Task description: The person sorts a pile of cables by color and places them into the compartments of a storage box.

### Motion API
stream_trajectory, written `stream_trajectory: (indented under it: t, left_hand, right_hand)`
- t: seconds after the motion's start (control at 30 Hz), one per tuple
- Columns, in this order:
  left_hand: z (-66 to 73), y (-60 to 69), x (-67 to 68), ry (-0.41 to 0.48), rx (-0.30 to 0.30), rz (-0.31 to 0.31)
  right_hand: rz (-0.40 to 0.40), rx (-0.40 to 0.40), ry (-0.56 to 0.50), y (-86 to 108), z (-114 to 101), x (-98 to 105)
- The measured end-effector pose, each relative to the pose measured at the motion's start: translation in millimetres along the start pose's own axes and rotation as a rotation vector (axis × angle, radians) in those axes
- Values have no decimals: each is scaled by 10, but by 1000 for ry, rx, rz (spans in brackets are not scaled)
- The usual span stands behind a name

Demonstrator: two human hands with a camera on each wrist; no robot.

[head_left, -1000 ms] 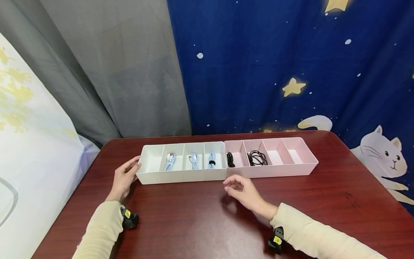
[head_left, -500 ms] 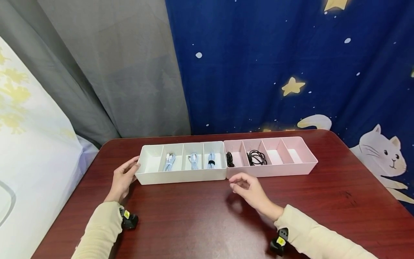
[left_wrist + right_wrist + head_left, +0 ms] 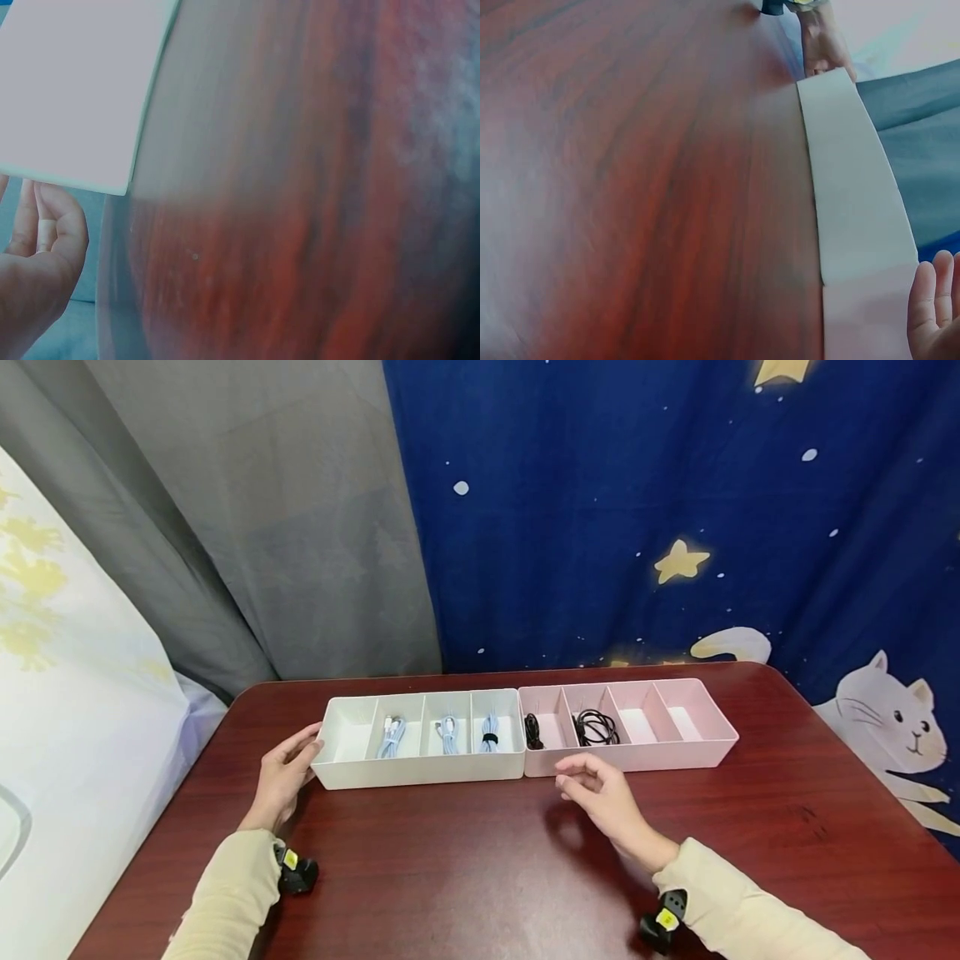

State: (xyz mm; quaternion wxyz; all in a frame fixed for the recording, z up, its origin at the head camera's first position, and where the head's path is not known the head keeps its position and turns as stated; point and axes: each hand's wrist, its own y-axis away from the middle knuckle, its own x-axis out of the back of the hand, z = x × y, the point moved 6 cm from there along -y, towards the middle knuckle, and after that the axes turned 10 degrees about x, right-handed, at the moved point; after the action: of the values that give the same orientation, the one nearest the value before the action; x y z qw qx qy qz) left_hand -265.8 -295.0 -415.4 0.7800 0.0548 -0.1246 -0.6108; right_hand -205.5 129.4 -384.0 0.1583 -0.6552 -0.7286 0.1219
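A white divided storage box (image 3: pixel 420 770) stands end to end with a pink divided storage box (image 3: pixel 637 758) on the table. My left hand (image 3: pixel 283 774) touches the white box's left end with its fingertips; the left wrist view shows the fingers (image 3: pixel 66 229) against that end wall. Three bundled light-blue cables lie in the white box: one cable (image 3: pixel 392 737), a middle cable (image 3: pixel 448 735) and a cable (image 3: pixel 490 732) with a black tie. The pink box holds a small black cable (image 3: pixel 533 732) and a looped black cable (image 3: pixel 597 727). My right hand (image 3: pixel 603 797) hovers before the pink box, fingers loosely bent, holding nothing.
The dark red wooden table (image 3: pixel 450 868) has rounded back corners. A grey curtain (image 3: pixel 322 527) and a blue star-patterned curtain (image 3: pixel 570 527) hang behind it. White patterned cloth (image 3: pixel 67 710) hangs along the left side. Each wrist wears a small black camera.
My right hand has moved to the right along the boxes' front, from near their joint to before the pink box. The left hand stays at the white box's end.
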Motion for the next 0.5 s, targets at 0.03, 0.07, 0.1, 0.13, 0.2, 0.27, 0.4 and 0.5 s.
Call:
stream_trajectory:
  t: [0.03,0.07,0.1,0.13,0.2,0.27,0.4,0.5]
  left_hand:
    - [5,5,3,-4,0,-3]
    - [11,12,6,-9,-1,-8]
    - [17,19,13,-17,0,-11]
    - [20,24,22,-19,6,-18]
    - [26,33,46,-31,16,-30]
    - [32,38,66,-56,24,-43]
    - [37,15,105,-173,27,-34]
    - [71,-36,108,-297,-43,23]
  right_hand:
    - [6,2,-1,-12,-14,18]
    - [10,6,-3,-27,-29,34]
    - [13,16,-5,-47,-49,50]
    - [20,25,-10,-69,-71,65]
    - [31,50,-18,-120,-114,101]
    - [34,79,-20,-177,-140,151]
    - [36,142,-49,-315,-24,315]
    - [41,163,-49,-447,92,458]
